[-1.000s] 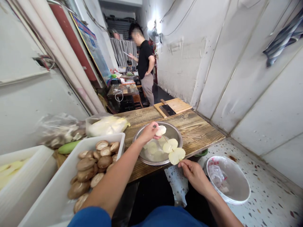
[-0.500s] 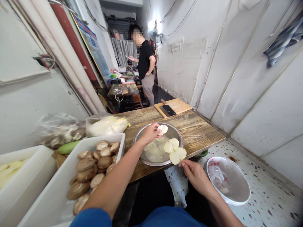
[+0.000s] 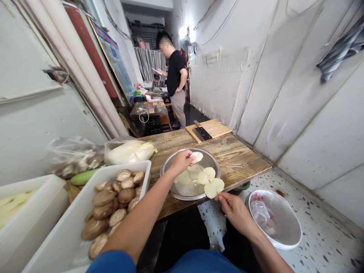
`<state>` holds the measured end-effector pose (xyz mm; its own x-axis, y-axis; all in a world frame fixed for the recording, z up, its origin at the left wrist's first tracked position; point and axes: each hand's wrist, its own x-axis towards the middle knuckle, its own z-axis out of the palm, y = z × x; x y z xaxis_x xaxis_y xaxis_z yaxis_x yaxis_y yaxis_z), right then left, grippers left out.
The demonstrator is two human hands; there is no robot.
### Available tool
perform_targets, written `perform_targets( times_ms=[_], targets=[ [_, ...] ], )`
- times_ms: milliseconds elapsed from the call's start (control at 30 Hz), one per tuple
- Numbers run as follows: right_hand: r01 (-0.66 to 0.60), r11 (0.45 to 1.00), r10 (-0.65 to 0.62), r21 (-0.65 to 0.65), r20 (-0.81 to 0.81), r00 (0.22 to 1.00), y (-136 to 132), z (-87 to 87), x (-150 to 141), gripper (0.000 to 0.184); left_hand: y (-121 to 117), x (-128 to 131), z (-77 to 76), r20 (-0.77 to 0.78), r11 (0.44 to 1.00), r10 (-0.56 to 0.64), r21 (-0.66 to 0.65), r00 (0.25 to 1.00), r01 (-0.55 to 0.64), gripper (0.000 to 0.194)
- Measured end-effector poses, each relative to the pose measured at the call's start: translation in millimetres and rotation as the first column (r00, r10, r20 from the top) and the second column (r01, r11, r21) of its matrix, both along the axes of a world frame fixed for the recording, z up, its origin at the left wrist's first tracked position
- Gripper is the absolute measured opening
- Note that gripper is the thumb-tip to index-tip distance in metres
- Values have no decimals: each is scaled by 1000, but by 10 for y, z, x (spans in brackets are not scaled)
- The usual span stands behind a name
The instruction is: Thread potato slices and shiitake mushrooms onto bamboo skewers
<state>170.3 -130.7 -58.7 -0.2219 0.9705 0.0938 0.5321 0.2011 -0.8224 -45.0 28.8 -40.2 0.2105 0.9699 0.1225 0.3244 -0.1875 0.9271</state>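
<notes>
Between the fingers of my left hand [image 3: 183, 161] is a pale potato slice [image 3: 196, 157], held over the far side of a metal bowl [image 3: 162, 172]. My right hand [image 3: 231, 206] pinches the near end of a thin skewer [image 3: 201, 167], just outside the bowl's near right rim. Two potato slices [image 3: 214, 187] are threaded on that skewer, and its far tip reaches the slice in my left hand. Whether the tip has pierced that slice I cannot tell. More slices [image 3: 184, 178] lie in water in the bowl.
Several loose skewers [image 3: 231, 165] lie right of the bowl. A cleaver [image 3: 202, 133] rests on a cutting board [image 3: 218, 128] behind. Mushrooms [image 3: 104, 203] fill a white bin [image 3: 66, 216] at left. A bucket [image 3: 298, 227] stands on the floor. A person [image 3: 176, 76] stands beyond the table.
Both hands keep nearly the same places. The slice in my left hand has turned slightly and looks flatter, while the whole view has shifted a little.
</notes>
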Motion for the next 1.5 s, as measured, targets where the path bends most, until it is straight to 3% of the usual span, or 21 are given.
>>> perform_targets(
  times_ms=[200,333,633,800,967,1200,1333,1500],
  targets=[
    [-2,1000,2,14,10,1000,47,3,-40,31,-74,55,134,-282,977,95,208,955,-36,9],
    [20,999,-20,43,10,1000,67,-41,-62,33,-108,75,181,-312,973,127,226,941,-56,10],
    [75,993,-72,92,-36,997,40,-104,-124,30,-92,32,31,-115,997,59,62,992,-52,13],
    [96,988,-87,125,-77,993,39,-152,-151,30,-73,56,81,150,993,73,-98,986,-59,9],
    [102,983,-85,153,-113,990,76,-210,-176,30,-110,98,123,209,989,68,-145,976,-38,10],
    [93,986,-63,142,-205,977,88,-245,-151,29,-170,155,180,453,894,289,-443,843,-68,5],
    [67,991,-36,117,-254,966,71,-271,-152,30,-144,151,172,470,846,359,-529,806,-68,8],
    [65,992,-31,105,-301,953,74,-352,-167,32,-118,182,151,478,826,425,-553,769,-113,6]
  ],
)
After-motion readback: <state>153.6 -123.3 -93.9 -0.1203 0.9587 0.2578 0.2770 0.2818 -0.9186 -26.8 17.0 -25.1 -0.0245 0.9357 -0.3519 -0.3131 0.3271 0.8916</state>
